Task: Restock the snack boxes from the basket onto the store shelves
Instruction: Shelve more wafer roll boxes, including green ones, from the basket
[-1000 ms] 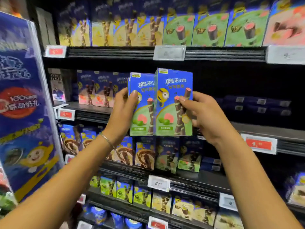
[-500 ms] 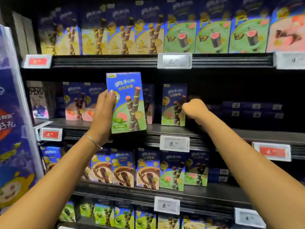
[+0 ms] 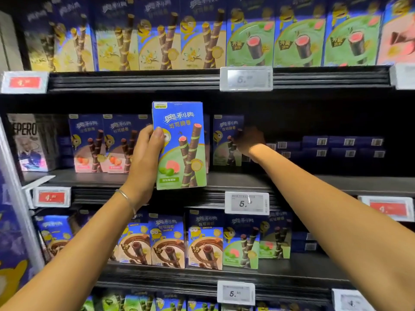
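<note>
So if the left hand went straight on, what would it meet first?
Left hand and its green box point at the middle shelf; a box partly hidden behind looks first, depth unclear.

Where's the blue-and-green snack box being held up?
The blue-and-green cardboard snack box is mid-view, gripped upright by the left hand, before the black middle shelf, left of the right hand.

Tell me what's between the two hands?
Head view: the blue-and-green cardboard snack box the left hand grips, then a matching shelved box the right hand touches.

Glossy printed cardboard box (image 3: 179, 145) — matt dark metal shelf (image 3: 303, 181) — thin metal bracelet (image 3: 128, 198)
</note>
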`<state>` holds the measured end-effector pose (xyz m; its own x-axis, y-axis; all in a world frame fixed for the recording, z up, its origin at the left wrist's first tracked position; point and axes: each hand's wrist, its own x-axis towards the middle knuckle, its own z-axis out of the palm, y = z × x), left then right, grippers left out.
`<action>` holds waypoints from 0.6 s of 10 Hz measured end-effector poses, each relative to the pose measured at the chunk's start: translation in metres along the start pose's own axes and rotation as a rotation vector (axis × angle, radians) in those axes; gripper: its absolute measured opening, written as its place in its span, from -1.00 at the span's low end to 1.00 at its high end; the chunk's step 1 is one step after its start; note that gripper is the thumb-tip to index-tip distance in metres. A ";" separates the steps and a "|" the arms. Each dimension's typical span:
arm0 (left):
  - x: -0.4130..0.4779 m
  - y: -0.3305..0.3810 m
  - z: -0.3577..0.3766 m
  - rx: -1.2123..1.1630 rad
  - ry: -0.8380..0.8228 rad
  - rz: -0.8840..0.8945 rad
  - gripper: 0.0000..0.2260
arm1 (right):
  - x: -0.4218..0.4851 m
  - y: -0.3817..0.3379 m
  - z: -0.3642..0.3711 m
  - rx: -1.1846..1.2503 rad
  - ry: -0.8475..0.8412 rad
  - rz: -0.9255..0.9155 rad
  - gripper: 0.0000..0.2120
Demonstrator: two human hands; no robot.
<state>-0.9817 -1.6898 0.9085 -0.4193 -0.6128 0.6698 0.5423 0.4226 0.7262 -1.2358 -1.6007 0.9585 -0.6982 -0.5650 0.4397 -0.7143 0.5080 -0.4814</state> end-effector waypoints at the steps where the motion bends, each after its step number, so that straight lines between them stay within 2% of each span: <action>1: 0.001 0.000 0.000 -0.012 -0.012 -0.012 -0.76 | 0.007 0.004 0.005 0.068 0.019 0.010 -0.64; 4: 0.003 -0.006 0.007 -0.031 -0.016 -0.021 -0.73 | 0.005 0.002 0.002 0.140 0.015 -0.016 -0.68; 5: 0.002 -0.005 0.010 -0.035 -0.009 -0.032 -0.72 | -0.001 0.002 -0.001 0.113 -0.062 -0.061 -0.66; 6: 0.001 -0.004 0.015 -0.043 -0.004 -0.028 -0.73 | -0.013 0.004 -0.012 0.198 0.004 0.015 -0.61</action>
<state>-0.9952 -1.6822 0.9083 -0.4374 -0.6214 0.6500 0.5612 0.3762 0.7373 -1.2301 -1.5834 0.9600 -0.7089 -0.5554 0.4347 -0.6810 0.3784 -0.6270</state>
